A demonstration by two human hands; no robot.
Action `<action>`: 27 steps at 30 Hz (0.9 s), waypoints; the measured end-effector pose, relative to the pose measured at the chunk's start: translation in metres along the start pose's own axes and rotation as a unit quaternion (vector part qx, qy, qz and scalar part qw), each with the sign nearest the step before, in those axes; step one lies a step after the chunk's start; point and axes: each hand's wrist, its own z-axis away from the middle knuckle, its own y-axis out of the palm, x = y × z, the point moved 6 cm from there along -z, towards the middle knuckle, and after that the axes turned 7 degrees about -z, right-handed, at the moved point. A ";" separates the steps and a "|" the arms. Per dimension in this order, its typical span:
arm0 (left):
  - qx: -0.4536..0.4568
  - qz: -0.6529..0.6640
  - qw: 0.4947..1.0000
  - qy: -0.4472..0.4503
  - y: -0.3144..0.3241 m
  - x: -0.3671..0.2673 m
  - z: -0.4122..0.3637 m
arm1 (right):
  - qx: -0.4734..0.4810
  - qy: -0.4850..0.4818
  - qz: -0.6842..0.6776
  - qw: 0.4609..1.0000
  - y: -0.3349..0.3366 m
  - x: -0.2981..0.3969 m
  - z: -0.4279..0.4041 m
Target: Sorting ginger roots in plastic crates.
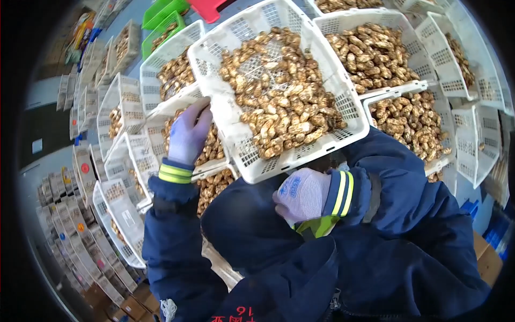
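A white plastic crate (pixel 225 105), tilted and partly filled with brown-and-cream mottled pieces that look like peanuts in the shell (pixel 281 120), is directly before me. My left hand (pixel 189 131), in a pale purple glove, is at the crate's left wall with the fingers near its rim; whether it grips the wall I cannot tell. My right hand (pixel 304 195), in the same kind of glove, is curled near my chest, below the crate's near edge. Its fingertips are mostly hidden, and a bit of green material (pixel 322 226) shows at its cuff.
More white crates of the same pieces stand around, such as one at the upper right (pixel 364 94) and one at the left (pixel 141 90). Green bins (pixel 147 20) and a red plastic object (pixel 207 9) are at the top. Stacked containers (pixel 76 237) and cardboard boxes (pixel 134 308) lie lower left.
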 end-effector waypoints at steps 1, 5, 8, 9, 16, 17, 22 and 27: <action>0.032 -0.007 0.999 0.023 0.027 -0.008 -0.031 | -0.013 0.012 -0.036 0.999 -0.009 0.001 0.001; 0.173 -0.090 0.979 -0.057 0.119 0.013 -0.114 | 0.024 0.043 -0.021 0.999 -0.015 0.009 -0.001; 0.204 -0.245 0.942 -0.102 0.184 0.021 -0.150 | -0.100 0.003 -0.080 0.992 -0.023 0.006 0.015; 0.196 -0.272 0.936 -0.105 0.196 0.021 -0.154 | -0.115 0.032 -0.109 0.987 -0.022 0.003 0.019; 0.193 -0.127 0.972 -0.050 0.220 0.018 -0.148 | -0.084 0.060 0.011 0.995 -0.005 0.000 0.035; 0.200 -0.038 0.979 -0.031 0.216 0.016 -0.146 | -0.083 0.053 0.042 0.994 -0.003 0.001 0.036; 0.042 0.506 0.860 -0.047 0.112 0.066 -0.134 | -0.207 -0.025 0.038 0.977 0.008 0.003 0.031; 0.044 0.705 0.684 -0.182 0.077 0.073 -0.117 | -0.042 0.091 -0.108 0.989 -0.026 0.002 0.001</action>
